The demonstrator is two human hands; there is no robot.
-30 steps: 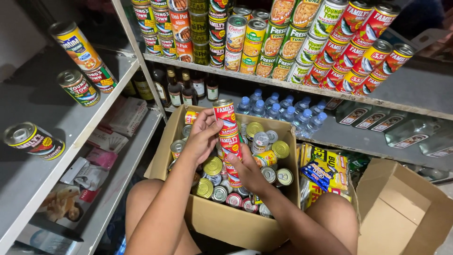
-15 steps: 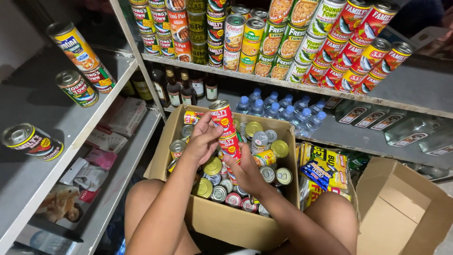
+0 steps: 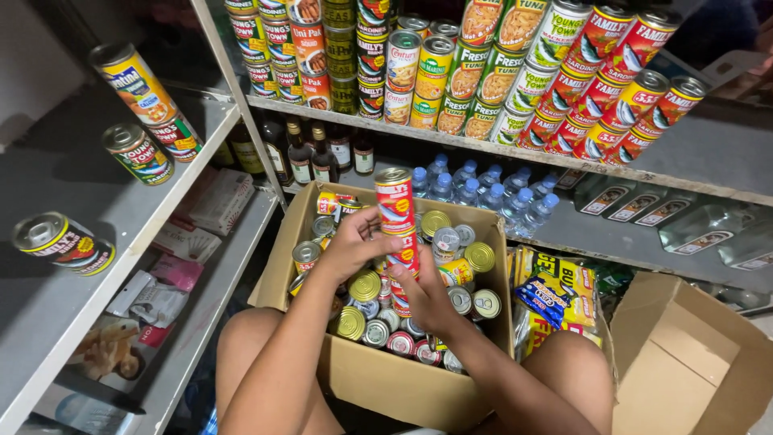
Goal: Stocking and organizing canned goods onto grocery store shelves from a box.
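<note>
Over carton point(image 3: 386, 387), both hands' fingers point(image 3: 366, 229) around cans point(image 3: 396, 211)

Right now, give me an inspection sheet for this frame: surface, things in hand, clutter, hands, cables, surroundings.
Surface: open cardboard box resting between the person's knees.
Job's things: stack of red cans, upright, above the loose tins filling the box.
Clutter: yellow snack packs; empty carton at right.
Grippers: left hand and right hand both grip the stack.
Cables: nothing seen.
Surroundings: shelved cans, small water bottles, grey side shelf.
</note>
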